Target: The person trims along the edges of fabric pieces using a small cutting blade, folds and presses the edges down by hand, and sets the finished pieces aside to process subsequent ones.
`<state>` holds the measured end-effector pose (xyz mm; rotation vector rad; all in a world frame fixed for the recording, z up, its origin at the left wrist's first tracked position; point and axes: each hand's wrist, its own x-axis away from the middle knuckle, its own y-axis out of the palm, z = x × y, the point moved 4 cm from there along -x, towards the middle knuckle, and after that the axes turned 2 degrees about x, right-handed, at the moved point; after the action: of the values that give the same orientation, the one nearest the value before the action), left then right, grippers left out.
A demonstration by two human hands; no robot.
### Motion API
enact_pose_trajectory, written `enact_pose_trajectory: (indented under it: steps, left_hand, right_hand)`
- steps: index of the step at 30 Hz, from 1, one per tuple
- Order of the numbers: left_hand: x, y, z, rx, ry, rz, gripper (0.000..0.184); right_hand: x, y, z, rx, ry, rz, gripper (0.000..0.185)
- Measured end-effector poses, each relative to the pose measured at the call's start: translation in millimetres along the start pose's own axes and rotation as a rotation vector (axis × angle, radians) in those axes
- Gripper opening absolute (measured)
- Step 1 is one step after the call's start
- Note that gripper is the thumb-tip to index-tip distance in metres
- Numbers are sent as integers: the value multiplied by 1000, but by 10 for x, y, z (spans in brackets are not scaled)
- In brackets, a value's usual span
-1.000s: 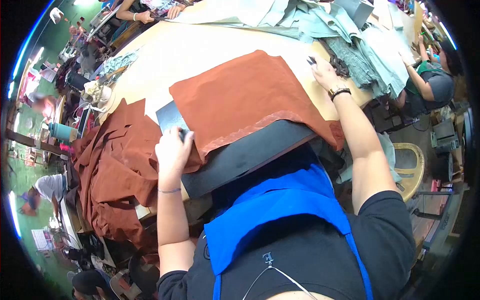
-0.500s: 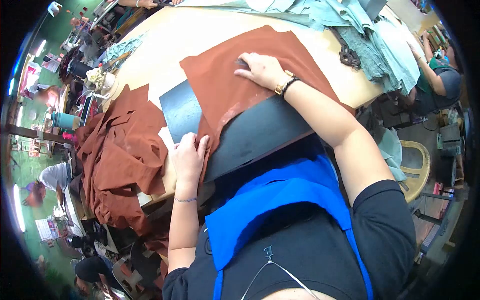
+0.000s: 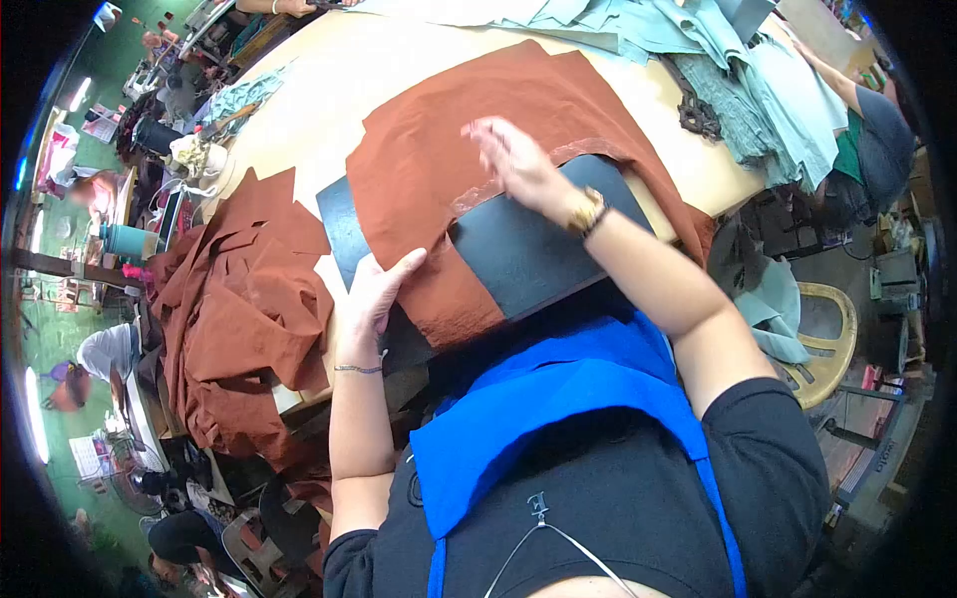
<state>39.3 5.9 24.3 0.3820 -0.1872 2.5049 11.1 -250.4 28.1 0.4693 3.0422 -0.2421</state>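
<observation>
A reddish-brown leather sheet (image 3: 439,130) lies partly over a dark flat board (image 3: 538,249) at the near edge of the table. One flap of the sheet hangs down across the board's left part. My left hand (image 3: 369,299) is at that flap's left side, thumb spread away from the fingers, whose tips are partly hidden. Over the middle of the sheet is my right hand (image 3: 518,169), slightly blurred, with its fingers stretched out and no held object visible. To the left, more brown leather (image 3: 249,309) is heaped in folds over the table edge.
Pale green leather (image 3: 778,120) covers the table's far right, beside a dark crumpled bundle (image 3: 696,112). Another person's hands (image 3: 294,7) show at the far edge, and a person (image 3: 882,140) is at the right. A yellowish chair (image 3: 837,339) stands at the lower right.
My right hand came in from the right side to over the sheet. The sheet's near left part now lies flatter across the board, and my left hand's thumb has spread.
</observation>
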Motion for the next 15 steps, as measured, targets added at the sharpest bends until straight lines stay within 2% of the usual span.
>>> enact_pose_trajectory:
  steps: [1, 2, 3, 5, 6, 8, 11, 13, 15]
  left_hand:
    - [-20, 32, 46, 49, 22, -25, 54]
    - [-55, 0, 58, -38, -51, 41, 57]
    - [-86, -30, 70, -120, -129, 100, 59]
    - [-134, 18, 9, -6, 169, 91, 62]
    - [-214, 18, 13, 63, 283, 177, 57]
    - [-262, -6, -34, 2, 224, 175, 55]
    - [-352, -74, -161, -181, -86, 256, 50]
    - [-382, -27, -143, -125, -31, 268, 46]
    - [-285, 79, -45, 147, 351, 211, 42]
  right_hand:
    - [136, 104, 52, -94, 12, -49, 31]
    - [272, 207, 103, -186, 28, -98, 29]
    - [347, 270, 73, -47, -137, -114, 33]
    - [531, 270, 80, 295, -250, -119, 35]
    - [569, 298, 19, 329, -238, -141, 37]
    - [589, 364, -81, 404, -223, -185, 40]
    - [543, 491, -82, 285, -120, -117, 34]
    - [468, 568, 45, 124, -134, -46, 27]
    - [406, 581, 84, 28, -144, -14, 22]
